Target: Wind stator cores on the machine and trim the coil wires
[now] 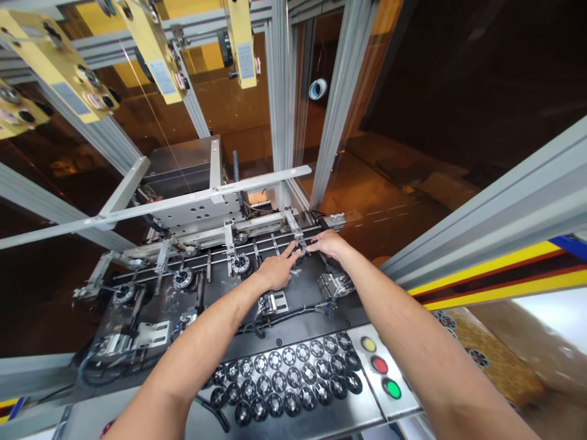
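Note:
At the rightmost station of a winding machine, a small round motor stator [301, 249] sits under a metal arm, partly hidden by fingers. My left hand [277, 270] reaches in from the left, its thumb and fingertips closed against the stator's side. From the right, my right hand [331, 243] grips the opposite edge with bent fingers. Similar stators sit at the other stations, one near the middle [240, 264], one further left [183, 278] and one at the far left [123, 294].
Several rows of black round stators [279, 381] stand on the front metal ledge. Beside them is a panel with yellow, red and green buttons [380, 365]. A long metal bar [192, 197] crosses behind the stations. Yellow wire-tensioner blocks [243, 46] hang above. An aluminium frame post [495, 201] rises on the right.

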A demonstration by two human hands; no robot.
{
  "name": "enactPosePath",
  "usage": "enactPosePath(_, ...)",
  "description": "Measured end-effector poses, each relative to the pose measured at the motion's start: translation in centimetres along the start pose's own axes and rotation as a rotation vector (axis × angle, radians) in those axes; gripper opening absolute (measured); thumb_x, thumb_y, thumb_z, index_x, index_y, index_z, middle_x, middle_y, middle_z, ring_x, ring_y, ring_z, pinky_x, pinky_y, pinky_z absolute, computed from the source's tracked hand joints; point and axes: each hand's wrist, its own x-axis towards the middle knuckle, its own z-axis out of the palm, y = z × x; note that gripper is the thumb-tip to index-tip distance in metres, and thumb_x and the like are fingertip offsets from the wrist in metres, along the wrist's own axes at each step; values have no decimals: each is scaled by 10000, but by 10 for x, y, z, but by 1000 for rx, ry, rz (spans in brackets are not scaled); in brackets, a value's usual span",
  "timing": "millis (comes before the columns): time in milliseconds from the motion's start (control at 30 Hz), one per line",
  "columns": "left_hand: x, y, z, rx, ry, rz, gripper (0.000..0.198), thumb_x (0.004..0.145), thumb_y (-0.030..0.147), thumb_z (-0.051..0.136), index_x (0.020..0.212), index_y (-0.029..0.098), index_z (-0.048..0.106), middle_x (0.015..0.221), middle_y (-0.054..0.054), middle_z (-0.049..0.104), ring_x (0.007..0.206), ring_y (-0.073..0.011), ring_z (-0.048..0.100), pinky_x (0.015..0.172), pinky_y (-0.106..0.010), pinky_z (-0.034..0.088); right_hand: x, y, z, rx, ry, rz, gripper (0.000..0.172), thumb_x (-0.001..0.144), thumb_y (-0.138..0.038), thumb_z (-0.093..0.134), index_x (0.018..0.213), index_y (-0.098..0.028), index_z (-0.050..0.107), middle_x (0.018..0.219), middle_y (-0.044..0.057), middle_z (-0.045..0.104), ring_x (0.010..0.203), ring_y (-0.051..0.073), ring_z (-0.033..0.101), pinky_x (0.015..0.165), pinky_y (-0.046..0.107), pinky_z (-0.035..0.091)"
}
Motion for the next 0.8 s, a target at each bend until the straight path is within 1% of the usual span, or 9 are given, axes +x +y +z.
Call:
enactPosePath(233,-2,2,-3,-4,-3,1,775,850,205,590,1519,287,207,1646,-107,102,1077,-294,683,893,-375,538,-6,-1,0,57,1,-3,281,931,-340,610,1133,-145,611,1111,61,642,922,195,650,773,370,572)
enactPosePath(500,-3,2,-2,-13,1,-7,786,852,206,597,1522,298,196,1649,-96,94,1093,-288,674,905,-364,533,-2,0,1,59,-7,9,300,933,-335,608,1170,-152,595,1157,74,627,967,207,641,810,397,565)
enactPosePath(667,-2,2,-2,-8,-6,-10,792,849,203,602,1524,294,197,1647,-103,100,1071,-289,685,886,-368,542,0,4,3,33,2,-19,287,934,-334,607,1154,-150,601,1127,67,636,932,195,648,782,378,571)
enactPosePath(800,0,2,-3,4,-20,-3,804,846,212,610,1525,293,188,1649,-109,70,1063,-284,688,877,-359,543,4,-1,-1,-27,17,-44,291,933,-340,608,1153,-149,602,1131,65,635,940,201,646,786,382,570)
